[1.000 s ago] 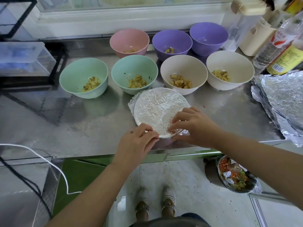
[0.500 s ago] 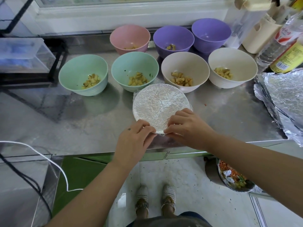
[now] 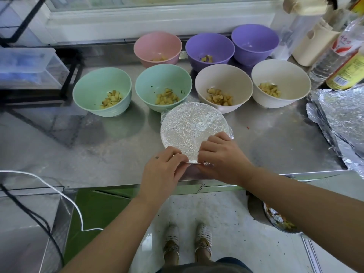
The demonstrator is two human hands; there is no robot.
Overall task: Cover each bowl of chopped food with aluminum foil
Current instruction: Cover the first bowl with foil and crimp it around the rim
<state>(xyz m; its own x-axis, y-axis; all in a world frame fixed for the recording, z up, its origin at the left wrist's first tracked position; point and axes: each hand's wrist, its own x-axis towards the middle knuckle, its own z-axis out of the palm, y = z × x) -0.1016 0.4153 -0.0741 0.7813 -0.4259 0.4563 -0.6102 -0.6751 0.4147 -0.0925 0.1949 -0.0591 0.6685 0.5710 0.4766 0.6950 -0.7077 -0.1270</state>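
Left hand (image 3: 163, 171), right hand (image 3: 222, 156) pinch foil-covered bowl's (image 3: 189, 125) near rim. Seven open bowls (image 3: 157, 79) behind it. Foil sheets (image 3: 342, 115) to its right.

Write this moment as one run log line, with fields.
step: crimping foil cover | left hand: pinches near edge | right hand: pinches near edge | other bowls: uncovered

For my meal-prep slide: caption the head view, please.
Left hand and right hand pinch crinkled aluminium foil round one bowl; seven uncovered pastel plastic bowls wait behind.

No legible text; red-white bottle label (image 3: 342, 44) and yellow label (image 3: 349, 70) too blurred
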